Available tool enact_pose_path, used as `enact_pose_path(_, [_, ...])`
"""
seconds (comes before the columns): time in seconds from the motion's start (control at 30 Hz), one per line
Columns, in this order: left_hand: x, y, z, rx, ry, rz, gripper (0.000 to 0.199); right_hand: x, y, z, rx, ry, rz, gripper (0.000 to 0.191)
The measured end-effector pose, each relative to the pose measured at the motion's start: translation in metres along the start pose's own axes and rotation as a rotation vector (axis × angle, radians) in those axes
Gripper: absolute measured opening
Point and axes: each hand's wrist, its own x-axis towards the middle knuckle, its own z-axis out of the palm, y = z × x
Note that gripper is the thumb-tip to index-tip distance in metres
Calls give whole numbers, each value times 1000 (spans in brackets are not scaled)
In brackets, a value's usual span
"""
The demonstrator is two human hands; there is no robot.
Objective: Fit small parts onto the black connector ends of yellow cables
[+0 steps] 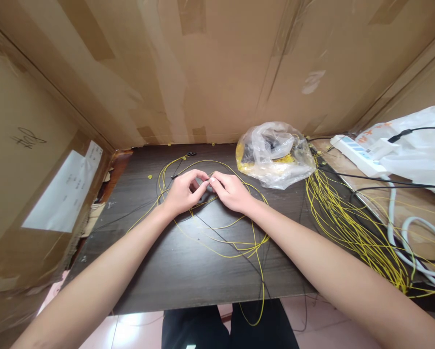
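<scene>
Over the middle of the dark tabletop (pixel 141 271), my left hand (pixel 186 192) and my right hand (pixel 230 191) meet at the fingertips. Both pinch at one small spot, and what lies between the fingers is too small to make out. Loops of thin yellow wire (pixel 235 254) spread beneath and around my hands, with thin dark wire among them. One yellow loop hangs over the table's front edge. Beyond my left hand lie a small black piece (pixel 190 153) and another dark tip (pixel 174 177) at the wire ends.
A clear plastic bag (pixel 275 155) with yellow bits inside stands at the back right. Beside it runs a thick bundle of yellow wires (pixel 341 218). Farther right are a white power strip (pixel 359 155), cables and a white bag (pixel 421 145). Cardboard walls (pixel 217 72) enclose the table.
</scene>
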Motion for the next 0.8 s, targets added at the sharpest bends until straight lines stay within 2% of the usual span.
enact_pose_path(0.17, [0, -2, 1, -28, 12, -20, 14, -1, -1, 0, 61, 43, -9, 9])
enact_pose_path(0.43, [0, -2, 0, -33, 9, -1, 15, 0, -1, 0, 35, 27, -17, 16])
enact_pose_path(0.67, [0, 1, 0, 15, 14, 47, 11, 1, 2, 0, -4, -12, -16, 31])
enact_pose_path(0.8, [1, 0, 0, -21, 3, -11, 14, 1, 1, 0, 13, 14, -19, 26])
